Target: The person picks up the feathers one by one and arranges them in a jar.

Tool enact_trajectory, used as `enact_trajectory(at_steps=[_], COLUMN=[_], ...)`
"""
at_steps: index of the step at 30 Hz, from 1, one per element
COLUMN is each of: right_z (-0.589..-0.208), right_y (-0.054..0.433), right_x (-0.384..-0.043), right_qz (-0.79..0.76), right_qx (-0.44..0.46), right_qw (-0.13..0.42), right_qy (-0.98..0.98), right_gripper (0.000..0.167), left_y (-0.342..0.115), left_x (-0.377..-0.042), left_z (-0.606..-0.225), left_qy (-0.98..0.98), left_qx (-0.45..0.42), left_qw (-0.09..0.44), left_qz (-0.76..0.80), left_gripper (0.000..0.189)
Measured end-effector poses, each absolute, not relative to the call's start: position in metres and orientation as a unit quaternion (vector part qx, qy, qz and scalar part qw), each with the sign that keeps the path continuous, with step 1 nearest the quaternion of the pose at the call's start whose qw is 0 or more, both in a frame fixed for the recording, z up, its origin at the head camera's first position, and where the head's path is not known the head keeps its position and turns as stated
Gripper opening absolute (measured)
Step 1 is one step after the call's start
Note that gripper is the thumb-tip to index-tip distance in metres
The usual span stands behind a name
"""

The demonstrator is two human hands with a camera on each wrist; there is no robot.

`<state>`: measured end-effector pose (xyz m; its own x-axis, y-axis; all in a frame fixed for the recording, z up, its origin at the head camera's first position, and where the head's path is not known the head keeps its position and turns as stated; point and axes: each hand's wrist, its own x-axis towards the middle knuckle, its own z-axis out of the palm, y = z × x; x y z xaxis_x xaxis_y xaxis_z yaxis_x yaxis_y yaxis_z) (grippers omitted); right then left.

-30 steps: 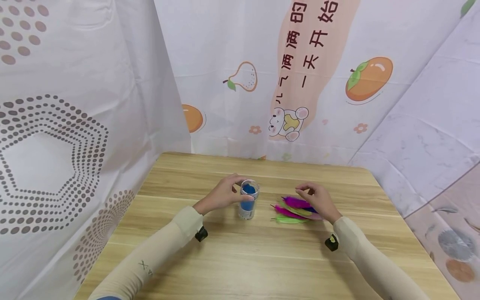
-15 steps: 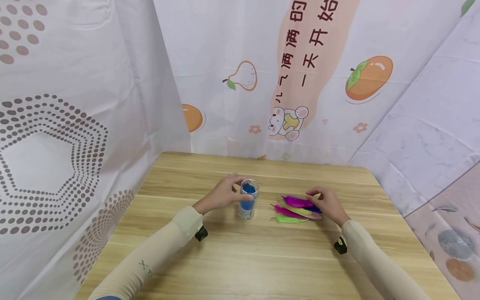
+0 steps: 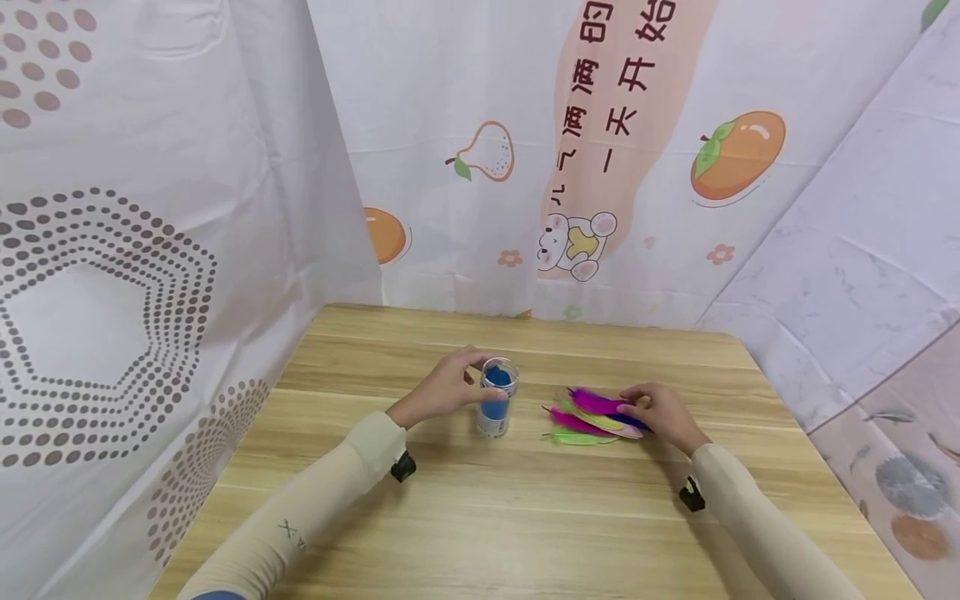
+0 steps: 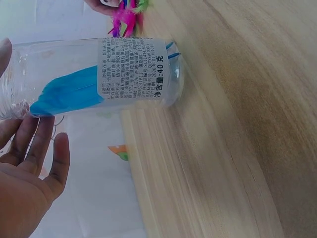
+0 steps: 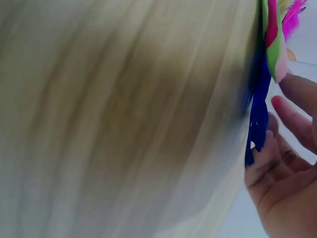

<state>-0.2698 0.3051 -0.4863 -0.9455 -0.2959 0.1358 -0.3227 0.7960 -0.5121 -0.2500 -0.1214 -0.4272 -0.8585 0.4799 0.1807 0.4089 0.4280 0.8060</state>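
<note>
My left hand (image 3: 447,385) grips a clear plastic jar (image 3: 494,421) near its rim, thumb on one side and fingers on the other. The jar stands upright on the table, without a lid, and bears a printed white label (image 4: 133,69). Inside it is a blue feather (image 4: 72,91); two blue quill ends show at the bottom. To the right, my right hand (image 3: 663,413) pinches a dark blue feather (image 5: 260,109) at the right end of a feather pile. Magenta (image 3: 592,402), yellow, pink and light green feathers (image 3: 577,437) lie in that pile, overlapping.
The wooden table (image 3: 480,517) carries the jar and the feathers. Behind it hangs a white printed curtain (image 3: 450,83); another patterned curtain (image 3: 97,333) hangs along the left side. A black wrist camera (image 3: 402,467) sits under the left cuff.
My right hand has moved right and toward me, down to the pile's right end, and now pinches the dark blue feather. The magenta feather has shifted slightly. My left hand and the jar stay put.
</note>
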Motion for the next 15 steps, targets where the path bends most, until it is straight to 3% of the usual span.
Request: enact_trajectory(at_steps=[6, 15], right_z=[-0.4873, -0.4898], right_y=[0.3096, 0.3112], right_x=[-0.2694, -0.2677], right_qz=[0.269, 0.268], right_qx=[0.162, 0.15], right_qw=[0.001, 0.006], right_qy=[-0.949, -0.952], right_gripper=[0.027, 0.008], left_y=[-0.1209, -0.1223], left_x=[-0.251, -0.2525], left_z=[-0.4288, -0.4313], left_qy=[0.843, 0.845], left_qx=[0.265, 0.266], left_qw=[0.038, 0.036], left_qz=[0.465, 0.463], left_gripper=[0.057, 0.058])
